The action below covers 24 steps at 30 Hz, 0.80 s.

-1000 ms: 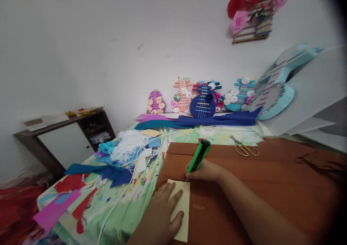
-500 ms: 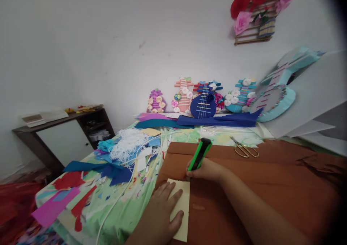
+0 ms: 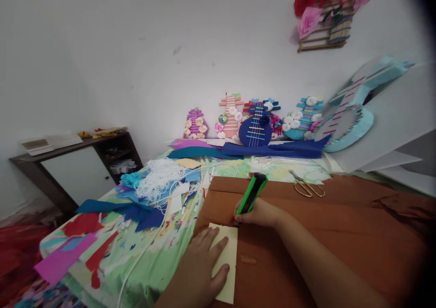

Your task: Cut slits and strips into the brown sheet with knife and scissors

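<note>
My right hand (image 3: pixel 256 212) grips a green and black utility knife (image 3: pixel 252 192), tilted with its lower end close to the top right corner of a pale yellow card (image 3: pixel 229 278). The blade tip is too small to make out. Spread flat, my left hand (image 3: pixel 207 258) presses on the left part of that card, fingers apart. Both rest over a large brown sheet (image 3: pixel 272 262) that covers the right of the table. Gold-handled scissors (image 3: pixel 306 186) lie on the sheet's far edge, beyond my right hand.
A tangle of white cord (image 3: pixel 158 181) and coloured scraps lie on the green patterned tablecloth (image 3: pixel 146 265) at left. Decorated lute-shaped crafts, one dark blue (image 3: pixel 255 128), lean on the wall. A larger pale blue one (image 3: pixel 350 126) stands right. A low cabinet (image 3: pixel 76 174) is at far left.
The view has shifted slightly. My right hand with the knife and my left hand on the card keep almost the same places.
</note>
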Tool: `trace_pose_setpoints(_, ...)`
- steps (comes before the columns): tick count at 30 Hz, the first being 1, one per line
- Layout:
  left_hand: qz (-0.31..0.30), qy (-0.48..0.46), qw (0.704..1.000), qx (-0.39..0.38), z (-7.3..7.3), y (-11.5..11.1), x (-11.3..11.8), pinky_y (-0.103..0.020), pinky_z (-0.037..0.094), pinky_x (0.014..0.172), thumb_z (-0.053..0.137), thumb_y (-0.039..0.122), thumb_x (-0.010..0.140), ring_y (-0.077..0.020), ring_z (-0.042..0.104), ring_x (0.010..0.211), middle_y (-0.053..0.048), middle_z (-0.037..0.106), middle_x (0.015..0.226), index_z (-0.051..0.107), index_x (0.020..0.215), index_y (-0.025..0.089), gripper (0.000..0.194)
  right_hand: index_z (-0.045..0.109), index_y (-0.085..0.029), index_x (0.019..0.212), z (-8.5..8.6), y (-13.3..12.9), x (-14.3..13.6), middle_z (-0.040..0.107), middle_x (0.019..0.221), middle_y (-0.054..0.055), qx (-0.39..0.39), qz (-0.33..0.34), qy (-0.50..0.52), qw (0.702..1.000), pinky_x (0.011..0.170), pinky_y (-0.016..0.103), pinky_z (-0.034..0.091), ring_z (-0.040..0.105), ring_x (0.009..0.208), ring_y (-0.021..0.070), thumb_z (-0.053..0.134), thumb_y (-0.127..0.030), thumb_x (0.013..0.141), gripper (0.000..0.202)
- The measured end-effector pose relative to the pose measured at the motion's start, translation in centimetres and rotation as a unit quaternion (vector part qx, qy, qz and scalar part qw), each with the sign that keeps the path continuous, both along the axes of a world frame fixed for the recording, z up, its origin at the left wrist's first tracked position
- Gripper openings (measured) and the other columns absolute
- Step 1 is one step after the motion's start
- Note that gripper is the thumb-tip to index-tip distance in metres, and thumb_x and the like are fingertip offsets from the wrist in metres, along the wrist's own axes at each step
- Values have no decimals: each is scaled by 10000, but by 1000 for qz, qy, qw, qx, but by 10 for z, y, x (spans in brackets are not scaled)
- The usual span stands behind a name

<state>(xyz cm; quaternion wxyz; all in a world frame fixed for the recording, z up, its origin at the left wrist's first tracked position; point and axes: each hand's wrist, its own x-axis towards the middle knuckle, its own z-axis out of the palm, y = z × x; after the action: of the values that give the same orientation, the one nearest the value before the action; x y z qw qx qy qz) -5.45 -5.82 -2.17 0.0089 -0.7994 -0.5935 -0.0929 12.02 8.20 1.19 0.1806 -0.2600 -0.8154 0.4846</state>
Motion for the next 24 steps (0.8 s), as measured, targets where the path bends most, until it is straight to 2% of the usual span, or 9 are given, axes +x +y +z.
trace_pose_setpoints(3,7,12,1000,-27,4,0,1,-459,301,948,491,299,754,-293,331,1180,-83,370,1311,447,1217,244,469,573,-159,613,-2,0,-1,580,639,-13,4,4,-3,1000,610,222,426,527,636,125,573,-182,628,28)
trace_pose_setpoints(6,5,26,998,-52,10,0,3,-461,286,953,476,318,766,-297,311,1192,-89,350,1324,429,1233,236,476,555,-157,596,-4,-1,-3,571,602,-16,9,-22,-1,1000,579,218,426,525,603,121,556,-169,627,33)
trace_pose_setpoints(8,0,36,997,-75,17,1,4,-460,290,946,485,339,762,-305,316,1186,-100,348,1323,421,1239,221,495,547,-157,619,-4,-2,-7,566,593,-17,13,-57,6,998,559,213,424,525,585,116,534,-149,623,16)
trace_pose_setpoints(12,-21,54,995,-81,34,4,7,-453,304,920,472,416,769,-306,358,1146,-110,413,1271,442,1211,205,490,532,-169,747,3,-4,-15,558,617,-26,24,-139,25,990,521,195,406,521,563,101,503,-139,626,128)
trace_pose_setpoints(15,-59,78,993,-64,46,9,10,-431,348,860,495,438,736,-289,451,1015,-101,523,1104,539,1061,191,410,466,-174,632,9,-7,-17,489,535,-42,47,-196,29,979,455,185,347,465,497,86,516,-195,642,55)
trace_pose_setpoints(17,-88,89,991,-55,50,12,14,-411,369,821,512,440,711,-274,475,933,-95,546,1010,565,978,170,384,398,-180,553,8,-13,-15,426,485,-53,67,-237,24,969,424,190,294,409,463,79,571,-253,614,198)
trace_pose_setpoints(20,-133,81,987,-36,47,18,17,-397,357,830,502,446,711,-267,453,930,-101,536,1009,541,1024,146,436,346,-189,532,1,-24,-12,370,470,-64,90,-291,22,952,416,198,251,353,451,71,623,-300,569,301)
trace_pose_setpoints(24,-159,44,986,-2,29,23,13,-415,298,888,495,457,723,-274,403,998,-107,497,1116,499,1092,141,486,312,-198,551,-15,-36,-9,353,498,-64,112,-331,41,936,429,200,257,337,467,70,580,-308,617,296)
